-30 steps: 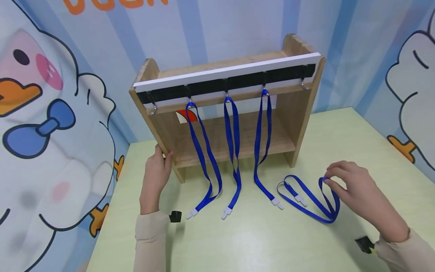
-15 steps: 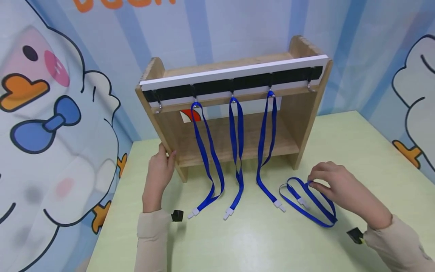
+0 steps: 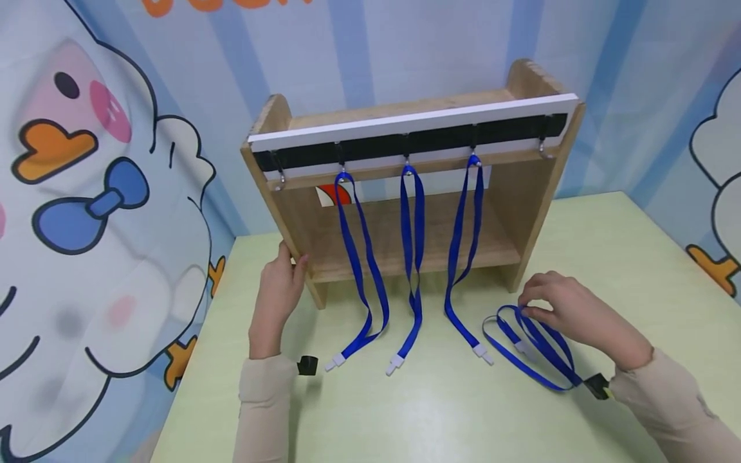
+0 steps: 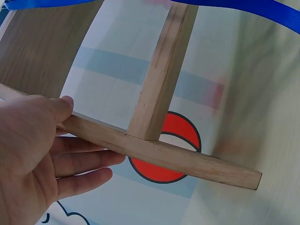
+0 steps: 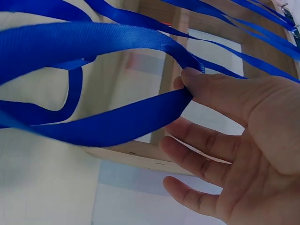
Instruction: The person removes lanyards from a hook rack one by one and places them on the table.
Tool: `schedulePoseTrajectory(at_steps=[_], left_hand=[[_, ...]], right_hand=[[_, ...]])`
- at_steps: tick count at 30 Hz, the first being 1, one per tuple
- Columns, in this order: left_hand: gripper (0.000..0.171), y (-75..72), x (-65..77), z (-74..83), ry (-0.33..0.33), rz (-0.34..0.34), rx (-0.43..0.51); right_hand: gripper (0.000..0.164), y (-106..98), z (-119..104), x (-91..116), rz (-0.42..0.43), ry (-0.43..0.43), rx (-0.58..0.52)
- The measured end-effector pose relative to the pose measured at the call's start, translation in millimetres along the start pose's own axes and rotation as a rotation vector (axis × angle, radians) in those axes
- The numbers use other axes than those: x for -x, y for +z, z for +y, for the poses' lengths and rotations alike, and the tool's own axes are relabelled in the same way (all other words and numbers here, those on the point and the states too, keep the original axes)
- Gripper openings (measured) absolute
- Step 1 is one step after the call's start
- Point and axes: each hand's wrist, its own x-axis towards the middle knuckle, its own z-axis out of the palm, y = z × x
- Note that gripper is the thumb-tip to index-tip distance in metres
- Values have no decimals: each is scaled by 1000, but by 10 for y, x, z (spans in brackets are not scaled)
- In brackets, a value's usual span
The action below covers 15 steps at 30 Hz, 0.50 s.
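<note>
A wooden rack [image 3: 523, 212] stands at the back of the green table [image 3: 440, 411], with a row of hooks under its white and black rail. Three blue lanyards [image 3: 412, 257] hang from the middle hooks, their white clips resting on the table. My left hand [image 3: 282, 280] grips the rack's left side panel, thumb on its front edge [image 4: 159, 93], fingers [image 4: 79, 159] behind. A loose blue lanyard [image 3: 547, 363] lies on the table right of the rack. My right hand [image 3: 527, 310] pinches its strap [image 5: 117, 122] between thumb [image 5: 220, 93] and forefinger.
The hooks at the far left [image 3: 280, 185] and far right [image 3: 544, 153] of the rail are bare. Cartoon duck backdrops [image 3: 104, 212] wall the table on the left, back and right. A red and white sticker [image 3: 332, 193] shows behind the rack.
My right hand has slid left along the loose lanyard, toward the rack, and the strap has bunched up under it. The left hand stays on the rack's side panel.
</note>
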Motion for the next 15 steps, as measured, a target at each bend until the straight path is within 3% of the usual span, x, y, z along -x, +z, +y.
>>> schedulePoseTrajectory(at_steps=[8,15], left_hand=[[43,10,-16,-7,0,5,-2],[46,-7,-7,-7,0,-9,-8]], right_hand=[[11,74,108,-129,-53,59,-34],[9,188,172,-239,-29,63,-36]])
